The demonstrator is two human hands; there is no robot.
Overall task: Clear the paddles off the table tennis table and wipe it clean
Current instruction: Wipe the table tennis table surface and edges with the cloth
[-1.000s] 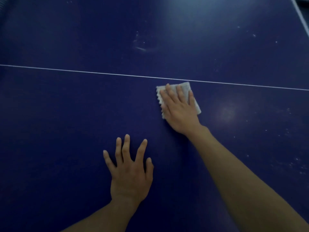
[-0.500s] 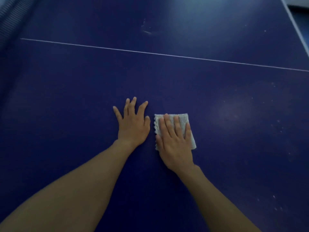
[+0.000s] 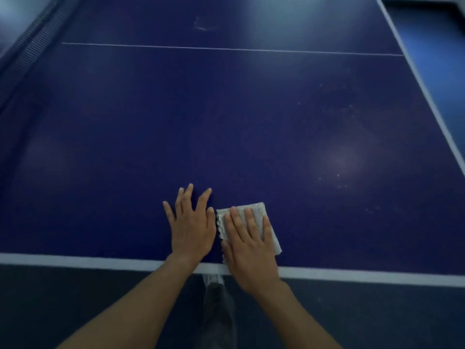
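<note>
- Right now the right hand (image 3: 247,244) lies flat, fingers straight and together, pressing a folded white cloth (image 3: 254,217) onto the blue table tennis table (image 3: 226,122).
- The cloth sits by the near white edge line (image 3: 75,259), its long axis running away from the person, tilted slightly left.
- The left hand (image 3: 192,229) rests palm-down beside it, fingers spread, holding nothing.

Dark floor (image 3: 75,311), grey trouser leg (image 3: 217,313), shoe (image 3: 213,279).

Dim room; dark grey floor (image 3: 75,306) below, brighter blue floor patch (image 3: 432,46) far right.
</note>
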